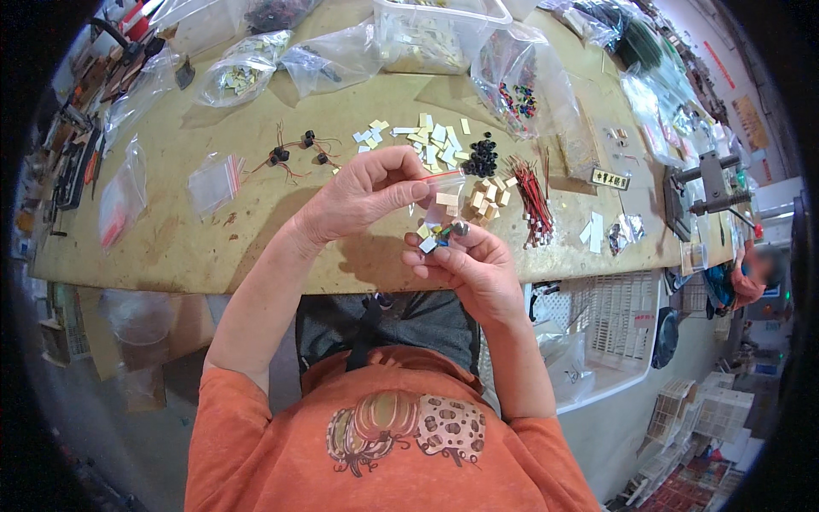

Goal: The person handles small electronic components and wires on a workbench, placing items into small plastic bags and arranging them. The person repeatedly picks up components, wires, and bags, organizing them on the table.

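Read the dial with the two hands at its centre and twelve pointing away from the person (273, 452). The left hand (368, 194) pinches a small clear bag (443, 184) by its red-striped mouth, thumb against fingers. The bag hangs just above the right hand (474, 264), over the near part of the desk (171, 264). The right hand's fingers close loosely around a cluster of small parts (437, 235), with white, yellow, blue and dark surfaces showing. The high grip on the bag probably keeps its mouth accessible; the cupped grip likely stops the parts from scattering.

Loose stock is sorted by kind, presumably for short reaches: white and pale-yellow pieces (437, 143) at twelve, black round parts (482, 160) at one, wooden blocks (488, 201) between two and three, red wires (532, 200) at three. Dark wired components (279, 155) lie at ten; flat clear bags (213, 185) lie at nine.

A tan block (446, 200) shows at the small clear bag; whether it sits inside or behind the film cannot be determined. The right hand's fingers partly cover the cluster, preventing a count. The white bin (497, 17) at twelve is cut off by the upper edge.
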